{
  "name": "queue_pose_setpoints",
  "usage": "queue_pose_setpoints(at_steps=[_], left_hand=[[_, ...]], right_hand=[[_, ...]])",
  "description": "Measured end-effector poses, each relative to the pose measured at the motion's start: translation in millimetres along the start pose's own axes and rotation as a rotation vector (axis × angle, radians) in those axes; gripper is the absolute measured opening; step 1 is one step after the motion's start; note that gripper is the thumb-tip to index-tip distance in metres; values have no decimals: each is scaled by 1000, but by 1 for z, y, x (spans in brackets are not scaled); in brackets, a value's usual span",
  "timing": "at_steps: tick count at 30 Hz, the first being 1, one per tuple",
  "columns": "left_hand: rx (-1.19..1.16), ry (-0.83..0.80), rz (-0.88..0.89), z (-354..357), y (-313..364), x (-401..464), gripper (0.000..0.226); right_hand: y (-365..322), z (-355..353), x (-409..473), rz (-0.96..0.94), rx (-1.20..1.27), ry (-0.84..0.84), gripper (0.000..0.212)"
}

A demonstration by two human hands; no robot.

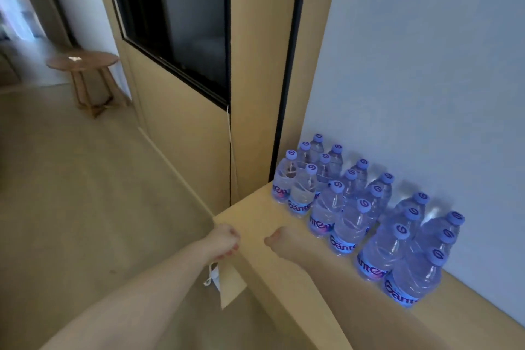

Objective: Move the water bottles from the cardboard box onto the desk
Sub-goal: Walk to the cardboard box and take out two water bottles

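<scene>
I see the water bottles [366,207] standing upright on the tabletop [255,224], grouped in rows against the pale wall [426,65], with purple caps and blue labels. My left hand [225,241] hangs just off the tabletop's near corner, fingers curled in; a small white tag [211,275] with a string shows just below it, but I cannot tell whether the fingers hold it. My right hand [277,240] sits over the tabletop, near the bottles yet apart from them, clenched on nothing that I can see. Well beyond the tabletop, a round wooden stool [83,65] stands on the floor [71,165].
</scene>
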State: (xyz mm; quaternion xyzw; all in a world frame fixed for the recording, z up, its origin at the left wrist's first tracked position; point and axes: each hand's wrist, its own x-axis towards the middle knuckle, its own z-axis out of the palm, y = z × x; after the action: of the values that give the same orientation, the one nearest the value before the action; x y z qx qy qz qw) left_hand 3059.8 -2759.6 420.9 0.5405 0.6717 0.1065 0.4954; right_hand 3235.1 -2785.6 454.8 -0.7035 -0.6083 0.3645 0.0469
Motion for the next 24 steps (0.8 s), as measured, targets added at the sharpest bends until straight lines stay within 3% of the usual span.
queue_pose_setpoints(at_steps=[3, 6, 10, 13, 18, 24], left_hand=[[-6, 97, 7, -56, -36, 0, 22], [26, 166, -32, -122, -73, 1, 29], [44, 304, -60, -218, -126, 5, 29], [76, 324, -69, -278, -164, -1, 28], [249, 400, -240, -346, -221, -7, 32], [235, 416, -408, -413, -280, 22, 33]], right_hand=[[-62, 22, 26, -86, -49, -47, 24], [-128, 55, 56, -129, -12, -112, 33], [-227, 101, 93, -260, -113, -171, 27], [-294, 137, 111, -339, -198, -178, 40], [-379, 189, 138, -456, -396, -219, 41], [-454, 236, 199, -536, -543, -277, 42]])
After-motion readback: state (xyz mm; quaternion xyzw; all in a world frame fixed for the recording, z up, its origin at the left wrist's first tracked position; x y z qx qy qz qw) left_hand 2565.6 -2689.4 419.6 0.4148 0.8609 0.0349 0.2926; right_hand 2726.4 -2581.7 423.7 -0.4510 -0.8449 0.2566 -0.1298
